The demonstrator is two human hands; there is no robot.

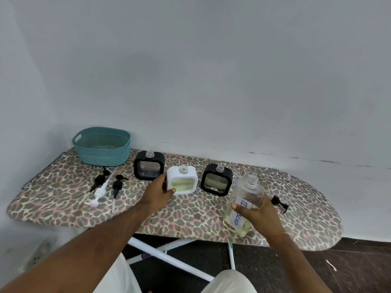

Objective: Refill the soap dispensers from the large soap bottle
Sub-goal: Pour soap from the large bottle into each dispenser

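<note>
Leopard-print surface (190,220), plain wall behind. Our left hand (157,192) grips the white dispenser (182,180) by its side; light, rigid plastic. Just right of it, our right hand (257,214) wraps the big soap bottle (243,208) mid-body, uncapped and probably slick, so we'd squeeze firmly.

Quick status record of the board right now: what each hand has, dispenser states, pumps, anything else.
left hand: grips white dispenser, open neck, yellowish soap inside
right hand: holds large soap bottle, uncapped, tilted, little soap left
black dispensers: two, left and right, necks open, upright
pumps: white pump and two black lying left; one black behind right hand
basket: teal, far left
surface: ironing board
</note>
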